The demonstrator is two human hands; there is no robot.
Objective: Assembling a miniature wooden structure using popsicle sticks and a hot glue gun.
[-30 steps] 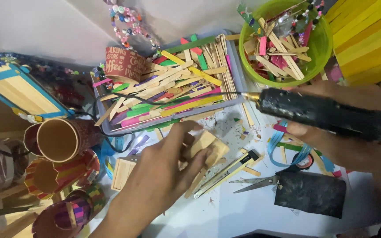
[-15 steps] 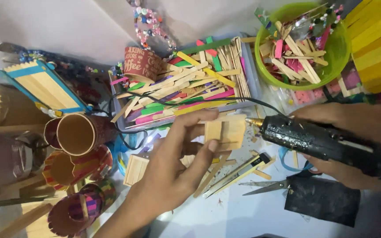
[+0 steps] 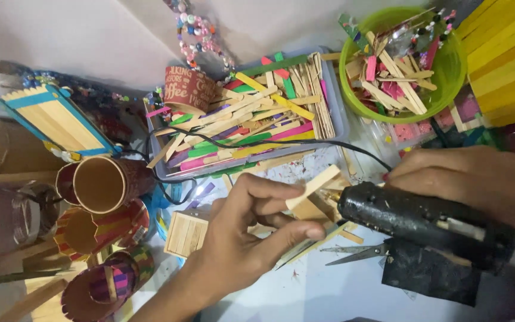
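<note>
The left hand (image 3: 239, 238) is now pinching a small wooden piece (image 3: 312, 194) lifted off the worktop (image 3: 329, 292), and the right hand (image 3: 472, 185), gripping the black glue gun (image 3: 424, 223), has brought its nozzle against that piece at frame centre. Gluing seems underway. Scissors (image 3: 353, 253) are lying just below, the stick tray (image 3: 251, 125) above.

A pale, whitish surface (image 3: 78, 42) is being lit softly and evenly from above, with only faint shadows being cast along its upper part. Its lower stretch is being shown as light bluish-white and is being marked by small dark red specks. No wall, window or floor is being taken in by the downward view; the frame is being filled by the surface alone.
</note>
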